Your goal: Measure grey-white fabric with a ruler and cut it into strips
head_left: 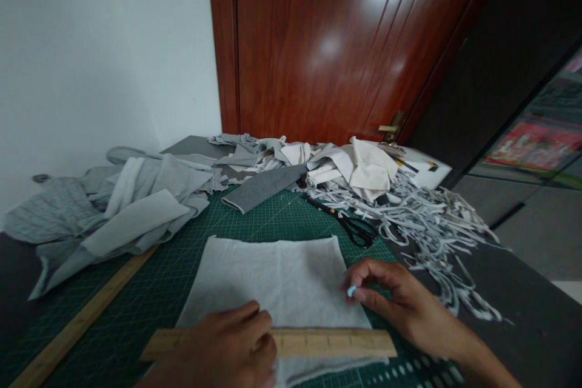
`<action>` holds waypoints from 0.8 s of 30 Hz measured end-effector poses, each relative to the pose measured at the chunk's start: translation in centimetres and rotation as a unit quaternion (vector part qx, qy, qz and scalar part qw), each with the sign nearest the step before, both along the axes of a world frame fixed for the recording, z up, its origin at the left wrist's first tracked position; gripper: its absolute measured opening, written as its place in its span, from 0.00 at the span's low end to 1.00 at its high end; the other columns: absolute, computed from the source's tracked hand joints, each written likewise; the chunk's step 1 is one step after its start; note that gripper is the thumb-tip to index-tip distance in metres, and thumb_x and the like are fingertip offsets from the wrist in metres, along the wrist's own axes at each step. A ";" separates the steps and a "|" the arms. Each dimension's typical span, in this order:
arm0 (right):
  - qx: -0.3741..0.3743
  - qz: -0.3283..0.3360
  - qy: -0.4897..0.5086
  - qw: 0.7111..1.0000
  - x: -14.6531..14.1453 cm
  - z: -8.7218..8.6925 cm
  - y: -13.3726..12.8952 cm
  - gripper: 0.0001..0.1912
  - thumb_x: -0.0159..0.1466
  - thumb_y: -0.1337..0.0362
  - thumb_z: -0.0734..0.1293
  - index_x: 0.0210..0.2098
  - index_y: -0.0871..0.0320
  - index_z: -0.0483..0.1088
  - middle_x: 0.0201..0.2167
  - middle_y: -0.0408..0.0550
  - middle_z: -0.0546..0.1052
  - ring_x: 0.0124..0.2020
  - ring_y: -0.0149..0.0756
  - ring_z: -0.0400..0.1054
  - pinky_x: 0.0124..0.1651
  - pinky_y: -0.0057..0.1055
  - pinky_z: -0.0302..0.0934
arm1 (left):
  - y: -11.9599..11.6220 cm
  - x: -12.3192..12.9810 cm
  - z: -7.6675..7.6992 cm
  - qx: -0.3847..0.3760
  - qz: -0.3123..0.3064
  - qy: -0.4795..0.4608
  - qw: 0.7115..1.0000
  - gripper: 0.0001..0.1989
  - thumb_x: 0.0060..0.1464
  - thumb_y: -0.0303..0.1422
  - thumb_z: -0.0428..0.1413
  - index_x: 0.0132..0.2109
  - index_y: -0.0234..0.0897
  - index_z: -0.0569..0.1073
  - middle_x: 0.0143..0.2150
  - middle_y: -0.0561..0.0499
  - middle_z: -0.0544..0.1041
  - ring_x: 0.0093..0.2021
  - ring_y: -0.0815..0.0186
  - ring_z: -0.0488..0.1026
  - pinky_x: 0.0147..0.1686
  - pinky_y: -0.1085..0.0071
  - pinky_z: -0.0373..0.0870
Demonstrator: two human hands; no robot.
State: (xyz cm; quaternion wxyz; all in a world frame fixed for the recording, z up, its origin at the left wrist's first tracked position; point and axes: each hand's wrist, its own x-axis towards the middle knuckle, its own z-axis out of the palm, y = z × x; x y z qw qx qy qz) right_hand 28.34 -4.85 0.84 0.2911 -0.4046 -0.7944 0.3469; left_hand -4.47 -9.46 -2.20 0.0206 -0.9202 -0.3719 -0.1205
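A light grey cloth (pixel 277 282) lies flat on the green cutting mat (pixel 273 212) in front of me. Across its near part runs a short wooden ruler (pixel 331 342). My left hand (pixel 227 345) rests over the ruler's left part with fingers curled, pressing it down; the fingertips are partly hidden. At the cloth's right edge, my right hand (pixel 391 297) pinches a small pale-blue piece of tailor's chalk (pixel 351 291) between thumb and fingers, just beyond the ruler. Whether the chalk touches the cloth is unclear.
Black-handled scissors (pixel 357 229) and a folded dark grey fabric piece (pixel 266 188) lie beyond the cloth. A long wooden ruler (pixel 91 315) and heaped grey fabric (pixel 131 206) are at left. Tangled fabric strips (pixel 427 224) and cream cloth (pixel 373 167) pile up at right.
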 end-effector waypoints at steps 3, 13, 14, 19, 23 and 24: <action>-0.042 0.017 0.013 0.999 -1.1 -0.8 0.7 0.13 0.77 0.52 0.67 0.40 0.55 0.72 0.36 0.47 0.80 0.38 0.40 0.73 0.42 0.36 0.67 | 1.1 -0.1 3.0 -0.132 0.018 0.008 0.991 0.06 0.59 0.31 0.65 0.45 0.42 0.80 0.47 0.52 0.83 0.49 0.60 0.79 0.50 0.67 0.73; -0.165 0.056 0.037 0.984 -2.1 -2.1 2.9 0.25 0.73 0.39 0.69 0.39 0.55 0.72 0.33 0.46 0.79 0.37 0.40 0.73 0.43 0.35 0.64 | 3.0 0.8 7.0 -0.208 -0.013 0.100 0.973 0.07 0.50 0.24 0.64 0.37 0.39 0.79 0.39 0.50 0.83 0.38 0.60 0.78 0.40 0.69 0.73; -0.171 0.055 0.042 0.983 -2.0 -2.2 2.9 0.25 0.72 0.39 0.69 0.39 0.55 0.72 0.33 0.46 0.80 0.37 0.40 0.73 0.43 0.35 0.64 | 3.1 1.0 7.0 -0.210 -0.018 0.104 0.972 0.07 0.49 0.24 0.64 0.37 0.39 0.79 0.39 0.50 0.83 0.37 0.60 0.77 0.38 0.69 0.73; -0.199 0.050 0.069 0.976 -1.8 -2.5 3.1 0.25 0.70 0.39 0.72 0.38 0.55 0.72 0.33 0.46 0.79 0.37 0.41 0.73 0.43 0.35 0.64 | 3.1 1.6 7.1 -0.241 -0.019 0.114 0.964 0.06 0.48 0.28 0.66 0.35 0.38 0.78 0.36 0.48 0.82 0.34 0.60 0.75 0.33 0.68 0.69; -0.205 0.052 0.074 0.975 -1.7 -2.6 3.2 0.25 0.70 0.38 0.72 0.38 0.55 0.72 0.33 0.46 0.79 0.37 0.40 0.73 0.43 0.35 0.64 | 2.9 1.7 7.0 -0.255 -0.012 0.113 0.960 0.06 0.49 0.28 0.64 0.32 0.39 0.74 0.35 0.49 0.81 0.32 0.59 0.75 0.33 0.66 0.68; -0.206 0.053 0.075 0.974 -1.7 -2.7 3.2 0.25 0.70 0.38 0.72 0.38 0.55 0.72 0.33 0.46 0.79 0.37 0.40 0.72 0.43 0.35 0.63 | 2.9 1.7 7.0 -0.260 -0.013 0.113 0.959 0.06 0.48 0.28 0.64 0.32 0.39 0.73 0.35 0.49 0.82 0.33 0.59 0.75 0.33 0.66 0.68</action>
